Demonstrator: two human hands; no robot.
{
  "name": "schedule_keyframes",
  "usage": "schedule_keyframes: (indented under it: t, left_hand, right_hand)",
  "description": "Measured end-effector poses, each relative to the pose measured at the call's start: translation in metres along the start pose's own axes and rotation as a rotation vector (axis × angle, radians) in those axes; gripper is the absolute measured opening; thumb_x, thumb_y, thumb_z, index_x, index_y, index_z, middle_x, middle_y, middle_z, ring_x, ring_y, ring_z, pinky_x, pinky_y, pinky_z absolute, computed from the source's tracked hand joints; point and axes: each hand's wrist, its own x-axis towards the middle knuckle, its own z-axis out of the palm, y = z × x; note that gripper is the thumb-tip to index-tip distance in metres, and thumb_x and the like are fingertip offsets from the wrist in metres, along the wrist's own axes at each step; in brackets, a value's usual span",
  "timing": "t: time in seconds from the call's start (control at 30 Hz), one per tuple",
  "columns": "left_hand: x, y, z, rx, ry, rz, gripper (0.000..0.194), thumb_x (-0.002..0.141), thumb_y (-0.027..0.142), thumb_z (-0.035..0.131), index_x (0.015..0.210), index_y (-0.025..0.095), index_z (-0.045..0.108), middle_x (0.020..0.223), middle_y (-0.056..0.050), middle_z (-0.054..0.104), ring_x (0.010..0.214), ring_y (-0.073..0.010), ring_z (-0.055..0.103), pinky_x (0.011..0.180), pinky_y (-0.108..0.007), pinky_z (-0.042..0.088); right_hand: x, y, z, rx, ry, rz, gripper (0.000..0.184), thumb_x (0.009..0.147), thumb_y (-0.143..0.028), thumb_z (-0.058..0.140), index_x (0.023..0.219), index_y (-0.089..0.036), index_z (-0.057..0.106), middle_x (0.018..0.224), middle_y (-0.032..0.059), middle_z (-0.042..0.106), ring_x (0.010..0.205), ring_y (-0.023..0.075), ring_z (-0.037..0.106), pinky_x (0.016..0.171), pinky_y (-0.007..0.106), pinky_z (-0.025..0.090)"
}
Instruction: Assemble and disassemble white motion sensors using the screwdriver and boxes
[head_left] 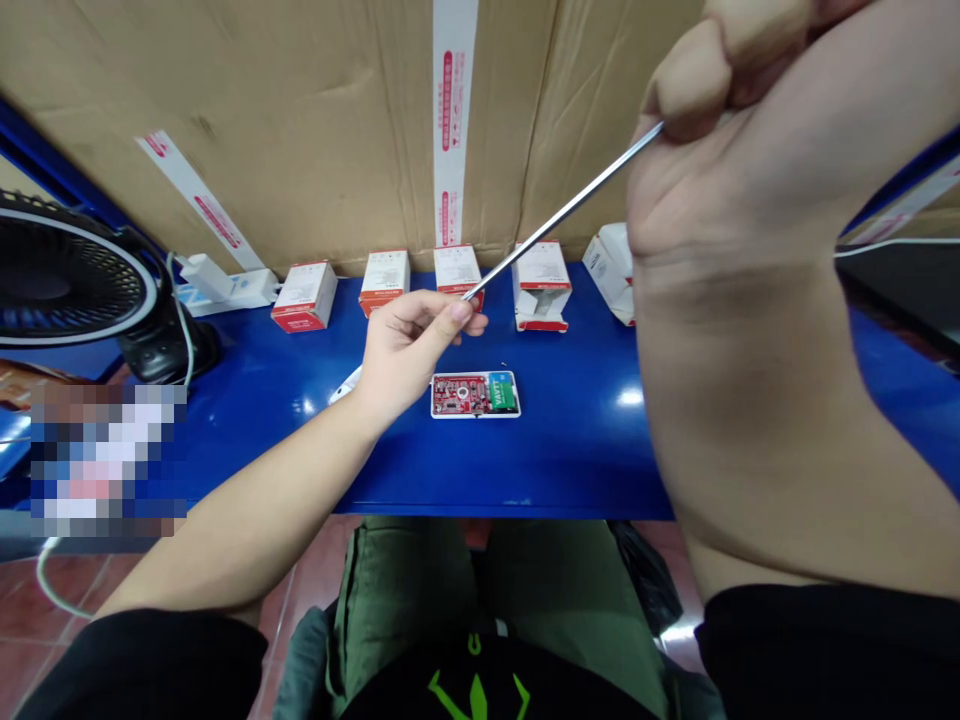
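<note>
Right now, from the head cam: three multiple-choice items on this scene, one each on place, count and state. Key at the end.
1. Where is the red circuit board?
A. On the floor tiles
B. On the blue bench
C. Inside a box

2. How many white-and-red boxes line the back of the bench?
A. Three
B. Four
C. Five

3. The thin metal rod is:
A. Held up between the left hand and right hand
B. Lying on the bench
C. Pushed into the board

1: B, it lies flat on the bench, beyond the left hand.
2: C, five sit in a row against the cardboard.
3: A, the right hand grips its upper end and its lower end meets the left hand.
</note>
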Motion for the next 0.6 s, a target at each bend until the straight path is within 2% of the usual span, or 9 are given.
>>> schedule_keyframes:
  t: [0.13,0.2,0.27,0.3,0.37,0.43,0.47,0.53,0.6]
  left_hand:
    - [0.004,0.003,-0.01,0.043,-0.117,-0.002,0.056,0.083,0.074,0.095,0.103,0.021,0.087,0.103,-0.01,0.09,0.096,-0.0229,0.087,0.086,-0.034,0.07]
    - [0.01,0.002,-0.02,0.042,-0.194,0.026,0.068,0.082,0.079,0.092,0.117,0.021,0.087,0.117,-0.013,0.089,0.11,-0.0263,0.086,0.093,-0.035,0.07]
    - [0.018,0.001,-0.032,0.057,-0.228,0.013,0.073,0.09,0.086,0.079,0.119,0.019,0.087,0.117,-0.015,0.088,0.111,-0.0274,0.084,0.091,-0.036,0.069]
    - [0.022,0.001,-0.039,0.076,-0.259,-0.016,0.071,0.095,0.085,0.073,0.114,0.018,0.087,0.11,-0.015,0.088,0.105,-0.0269,0.085,0.085,-0.035,0.069]
    - [0.029,0.002,-0.052,0.164,-0.347,-0.103,0.05,0.101,0.065,0.074,0.105,0.017,0.087,0.098,-0.013,0.087,0.088,-0.0222,0.083,0.076,-0.032,0.067]
    - [0.034,0.004,-0.062,0.27,-0.462,-0.139,0.025,0.094,0.04,0.085,0.105,0.018,0.086,0.097,-0.01,0.087,0.079,-0.0174,0.079,0.072,-0.028,0.065]
    - [0.035,0.005,-0.066,0.304,-0.529,-0.143,0.021,0.091,0.032,0.086,0.106,0.018,0.086,0.098,-0.01,0.087,0.079,-0.0166,0.079,0.072,-0.027,0.065]
    - [0.035,0.007,-0.071,0.344,-0.649,-0.159,0.018,0.09,0.026,0.085,0.106,0.018,0.087,0.098,-0.01,0.087,0.081,-0.0168,0.08,0.074,-0.027,0.066]
    - [0.033,0.006,-0.072,0.339,-0.73,-0.183,0.017,0.092,0.027,0.085,0.106,0.019,0.088,0.097,-0.009,0.088,0.082,-0.0175,0.081,0.074,-0.027,0.067]
  right_hand:
    - [0.0,0.0,-0.003,-0.083,-0.009,0.002,0.08,0.12,-0.034,0.014,0.044,-0.019,0.031,0.065,-0.0065,0.014,0.037,-0.0035,0.023,0.04,0.016,0.02]
    - [-0.001,0.002,-0.004,-0.134,-0.043,0.014,0.081,0.123,-0.033,0.01,0.045,-0.019,0.03,0.069,-0.0059,0.013,0.039,-0.0028,0.023,0.039,0.015,0.021]
    - [-0.003,0.008,-0.004,-0.158,-0.107,-0.002,0.077,0.124,-0.031,0.008,0.05,-0.02,0.027,0.07,-0.0057,0.012,0.042,-0.0003,0.019,0.038,0.015,0.02]
    - [-0.005,0.013,-0.004,-0.154,-0.137,-0.018,0.072,0.124,-0.028,0.01,0.055,-0.02,0.027,0.07,-0.0059,0.01,0.043,0.0017,0.016,0.038,0.015,0.018]
    - [-0.009,0.025,-0.005,-0.141,-0.197,-0.027,0.059,0.124,-0.024,0.017,0.068,-0.022,0.032,0.069,-0.0065,0.009,0.045,0.0063,0.012,0.038,0.018,0.013]
    - [-0.014,0.04,-0.01,-0.137,-0.269,-0.002,0.045,0.124,-0.024,0.025,0.08,-0.026,0.038,0.067,-0.0079,0.011,0.047,0.0092,0.009,0.04,0.021,0.009]
    - [-0.016,0.047,-0.013,-0.144,-0.321,0.018,0.04,0.124,-0.027,0.028,0.086,-0.028,0.04,0.066,-0.0089,0.014,0.047,0.0097,0.008,0.04,0.022,0.009]
    - [-0.02,0.062,-0.02,-0.157,-0.435,0.032,0.031,0.123,-0.036,0.04,0.093,-0.03,0.041,0.065,-0.0104,0.019,0.048,0.0098,0.009,0.041,0.023,0.009]
    - [-0.022,0.074,-0.028,-0.177,-0.516,0.01,0.03,0.116,-0.044,0.06,0.097,-0.031,0.041,0.066,-0.0112,0.023,0.048,0.0098,0.012,0.041,0.024,0.011]
